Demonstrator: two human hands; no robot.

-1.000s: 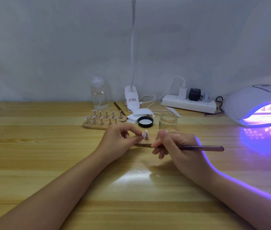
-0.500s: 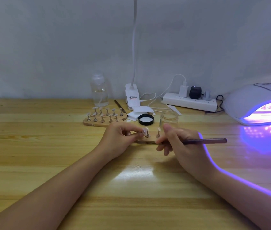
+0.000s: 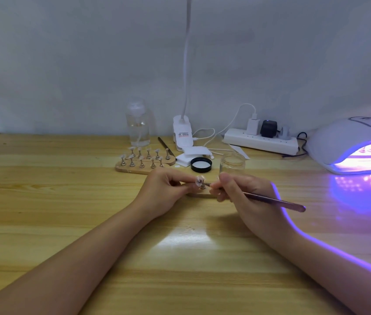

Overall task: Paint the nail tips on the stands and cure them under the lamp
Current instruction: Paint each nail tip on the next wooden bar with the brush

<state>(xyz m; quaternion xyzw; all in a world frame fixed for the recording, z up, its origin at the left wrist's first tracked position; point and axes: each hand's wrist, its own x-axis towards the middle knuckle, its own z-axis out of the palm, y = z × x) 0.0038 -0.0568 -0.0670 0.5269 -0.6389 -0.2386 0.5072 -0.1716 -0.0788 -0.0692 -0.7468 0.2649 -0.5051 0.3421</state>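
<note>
My left hand (image 3: 166,189) pinches a small metal stand with a clear nail tip (image 3: 200,181) on top, just above a small wooden base (image 3: 199,194) at the table's middle. My right hand (image 3: 245,196) grips a thin purple brush (image 3: 273,200); its tip touches the nail tip. Behind them a wooden holder (image 3: 132,169) carries several stands with nail tips. The white curing lamp (image 3: 348,142) glows violet at the right, with stands visible inside it.
An open clear jar (image 3: 231,164) stands just behind my right hand, its black lid (image 3: 201,164) beside it. Further back are a clear pump bottle (image 3: 138,123), a clip desk lamp (image 3: 181,135), white pads (image 3: 194,153), a second brush (image 3: 165,145) and a power strip (image 3: 260,139).
The brush tip has moved left onto the nail tip that my left hand holds. The view has dipped slightly; both hands stay in about the same place.
</note>
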